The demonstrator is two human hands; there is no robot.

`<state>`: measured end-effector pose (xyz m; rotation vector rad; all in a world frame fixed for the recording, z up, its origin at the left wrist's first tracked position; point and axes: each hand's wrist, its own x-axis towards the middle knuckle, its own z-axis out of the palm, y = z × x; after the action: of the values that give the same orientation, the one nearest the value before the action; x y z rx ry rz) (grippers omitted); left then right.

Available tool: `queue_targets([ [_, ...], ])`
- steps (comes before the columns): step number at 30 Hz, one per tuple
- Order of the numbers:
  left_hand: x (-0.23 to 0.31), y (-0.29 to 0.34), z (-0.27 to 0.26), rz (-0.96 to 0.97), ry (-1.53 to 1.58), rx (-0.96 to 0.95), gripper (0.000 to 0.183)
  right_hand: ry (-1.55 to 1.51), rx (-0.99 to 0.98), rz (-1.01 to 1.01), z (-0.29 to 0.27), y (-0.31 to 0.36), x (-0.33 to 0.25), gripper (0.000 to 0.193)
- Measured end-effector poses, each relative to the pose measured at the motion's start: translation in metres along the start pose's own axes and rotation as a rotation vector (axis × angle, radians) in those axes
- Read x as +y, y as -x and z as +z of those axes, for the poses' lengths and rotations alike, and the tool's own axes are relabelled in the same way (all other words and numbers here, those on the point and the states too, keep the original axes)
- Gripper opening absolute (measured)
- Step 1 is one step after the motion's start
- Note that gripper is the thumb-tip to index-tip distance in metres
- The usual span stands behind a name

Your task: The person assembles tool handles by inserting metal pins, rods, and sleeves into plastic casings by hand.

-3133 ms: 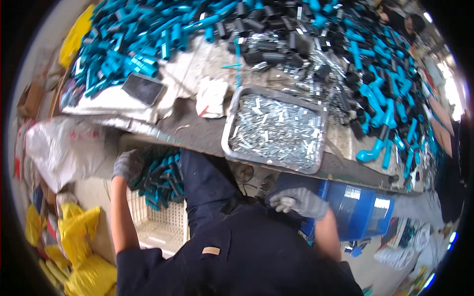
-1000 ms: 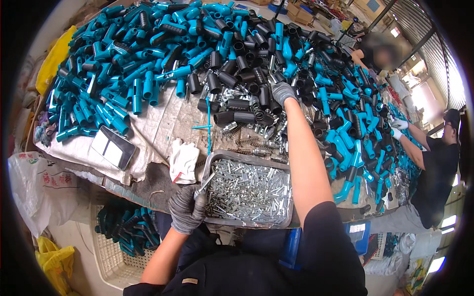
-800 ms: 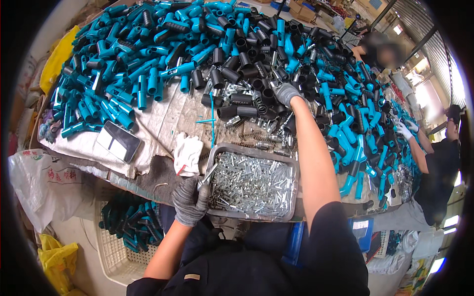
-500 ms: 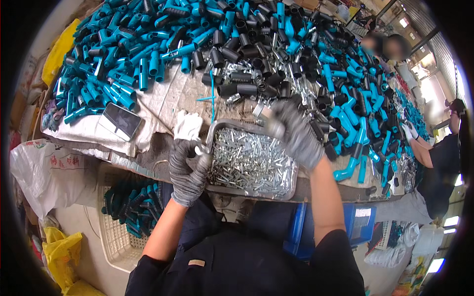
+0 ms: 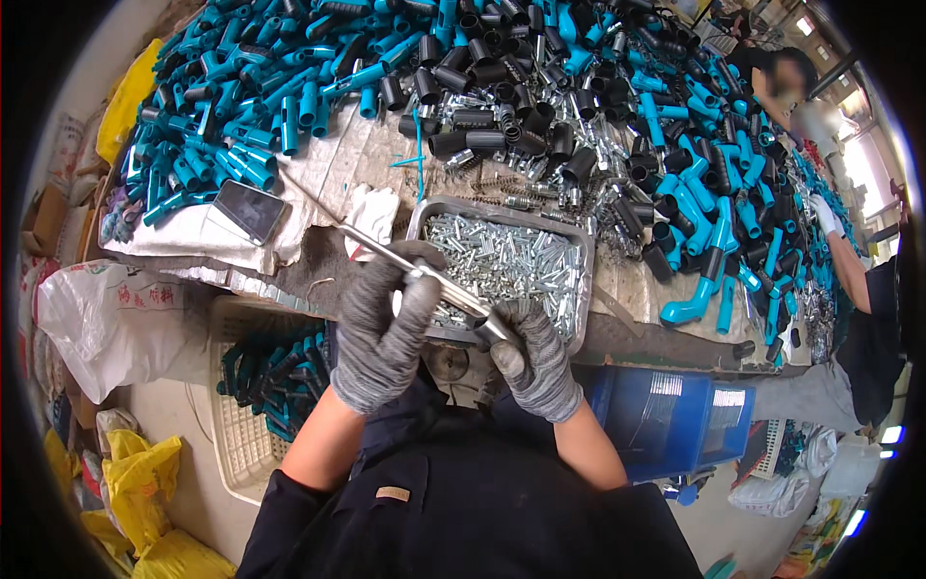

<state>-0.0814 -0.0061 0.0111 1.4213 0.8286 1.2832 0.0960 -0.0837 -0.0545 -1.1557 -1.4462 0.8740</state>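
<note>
My left hand (image 5: 384, 333), in a grey knit glove, grips a long thin metal rod (image 5: 381, 251) near its middle. My right hand (image 5: 533, 357), also gloved, pinches a small dark tube piece (image 5: 490, 333) at the rod's near end. Both hands hover over the front edge of a metal tray (image 5: 577, 318) filled with small silvery metal parts (image 5: 511, 265). Beyond the tray lie heaps of black tubes (image 5: 502, 116) and teal plastic handles (image 5: 251, 106) on the table.
A phone (image 5: 249, 210) and a white cloth (image 5: 371, 214) lie left of the tray. A white crate (image 5: 241, 434) with teal and black pieces sits below the table, a blue bin (image 5: 666, 425) to the right. Another person (image 5: 849, 261) works at the far right.
My right hand has come back from the black tubes to the tray's front edge. Both hands now meet on the rod, closer to my body.
</note>
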Motion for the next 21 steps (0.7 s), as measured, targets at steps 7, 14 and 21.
queue_targets([
  [7,-0.011,0.006,0.011,0.159,-0.352,-0.305,0.036,-0.796,-0.13,0.459,0.005,-0.014,-0.022,0.051],
  [14,-0.008,-0.006,-0.025,-0.088,-0.147,-0.196,0.031,-0.666,-0.076,0.516,-0.003,-0.035,-0.027,0.038],
  [21,-0.044,-0.004,-0.038,0.17,-0.816,-0.552,0.033,0.096,-0.566,0.308,0.006,-0.109,-0.022,0.03],
])
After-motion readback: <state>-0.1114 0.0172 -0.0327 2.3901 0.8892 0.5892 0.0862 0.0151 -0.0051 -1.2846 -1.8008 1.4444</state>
